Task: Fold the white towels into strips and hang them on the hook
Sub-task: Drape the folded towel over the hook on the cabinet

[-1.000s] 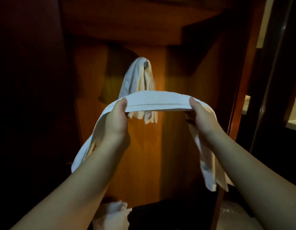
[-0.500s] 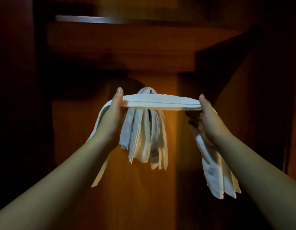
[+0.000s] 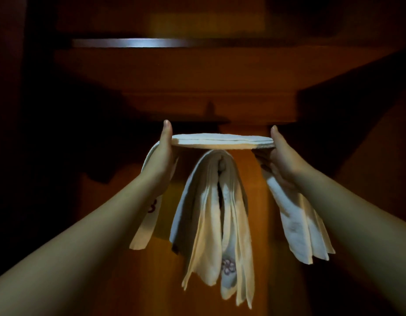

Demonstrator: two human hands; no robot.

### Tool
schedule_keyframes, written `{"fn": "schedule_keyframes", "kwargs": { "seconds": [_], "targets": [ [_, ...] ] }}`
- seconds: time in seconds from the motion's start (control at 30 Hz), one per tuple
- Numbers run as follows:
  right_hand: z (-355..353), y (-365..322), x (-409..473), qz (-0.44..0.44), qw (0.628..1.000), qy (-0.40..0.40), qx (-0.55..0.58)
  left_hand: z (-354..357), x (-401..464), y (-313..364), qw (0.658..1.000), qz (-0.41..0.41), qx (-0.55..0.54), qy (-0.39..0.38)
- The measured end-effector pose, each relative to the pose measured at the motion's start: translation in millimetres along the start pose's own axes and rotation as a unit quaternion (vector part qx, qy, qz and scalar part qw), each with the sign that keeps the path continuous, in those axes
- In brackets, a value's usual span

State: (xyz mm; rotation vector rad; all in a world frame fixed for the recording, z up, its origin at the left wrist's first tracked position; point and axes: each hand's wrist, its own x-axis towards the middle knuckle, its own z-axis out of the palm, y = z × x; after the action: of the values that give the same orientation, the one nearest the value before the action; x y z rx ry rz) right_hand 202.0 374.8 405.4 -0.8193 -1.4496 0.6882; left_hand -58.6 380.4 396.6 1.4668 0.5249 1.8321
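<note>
Both hands are closed on the folded towel strip (image 3: 222, 142), not spread wide: the left hand (image 3: 162, 158) has its thumb up along the near edge of the strip with the fingers curled out of sight under the cloth, and the right hand (image 3: 278, 160) mirrors it, thumb on top and fingers wrapped beneath, so each holds the strip by a pinch near one end of the taut span. How tightly the hidden fingers press cannot be told. The span runs flat and level between the hands, and its two loose ends hang down past each wrist, the left one with a red mark on it. Just beyond and below the span hang the towels already on the hook (image 3: 216, 213), draped in several layers; the hook (image 3: 221, 165) shows only as a small pale knob at their top fold, against the wooden back panel (image 3: 277, 281). To do this step well, I judge the middle of the span should be kept over the knob, carried past its tip and lowered evenly, both ends released together so the weight balances and the folds do not open. Farthest up, a shelf edge (image 3: 140, 42) catches the light.
</note>
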Motion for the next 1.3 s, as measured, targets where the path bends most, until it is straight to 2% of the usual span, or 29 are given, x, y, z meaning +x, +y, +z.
{"fn": "schedule_keyframes", "kwargs": {
  "seconds": [0.1,0.23,0.37,0.5,0.63,0.7,0.77,1.0,1.13,1.23,1.3],
  "targets": [
    [4.3,7.8,22.3,0.021,1.0,0.008,-0.014,-4.8,24.0,-11.9,0.999,-0.028,0.01,-0.032],
    [9.9,25.2,43.7,0.044,0.998,0.03,-0.033,-8.9,47.8,-33.2,0.998,-0.055,0.017,-0.012],
    [10.9,47.4,52.0,0.065,0.996,0.039,-0.044,-10.8,57.1,-56.4,0.997,-0.065,0.025,-0.024],
    [3.8,64.6,50.7,0.066,0.996,0.058,-0.015,-14.0,49.9,-74.9,0.995,-0.073,0.003,-0.068],
    [2.2,73.7,47.2,0.078,0.984,0.158,0.01,-9.0,35.6,-85.3,0.995,-0.063,-0.038,-0.064],
    [4.2,75.1,43.9,0.094,0.973,0.21,0.019,-5.0,32.7,-90.5,0.995,-0.076,-0.052,-0.04],
    [5.5,78.6,40.4,0.096,0.97,0.225,0.012,-2.3,31.4,-94.8,0.994,-0.091,-0.066,-0.005],
    [10.4,98.7,20.1,0.13,0.969,0.212,-0.001,-2.3,16.5,-109.4,0.993,-0.098,-0.047,0.037],
    [29.5,115.1,6.3,0.14,0.97,0.198,-0.009,7.1,-3.1,-119.7,0.989,-0.144,-0.006,0.03],
    [48.6,119.9,-3.6,0.162,0.975,0.151,0.031,16.4,-16.3,-121.6,0.982,-0.183,0.034,0.018],
    [57.4,122.6,-13.7,0.179,0.977,0.112,0.018,19.5,-24.1,-119.7,0.979,-0.195,0.049,-0.013]
  ]
}}
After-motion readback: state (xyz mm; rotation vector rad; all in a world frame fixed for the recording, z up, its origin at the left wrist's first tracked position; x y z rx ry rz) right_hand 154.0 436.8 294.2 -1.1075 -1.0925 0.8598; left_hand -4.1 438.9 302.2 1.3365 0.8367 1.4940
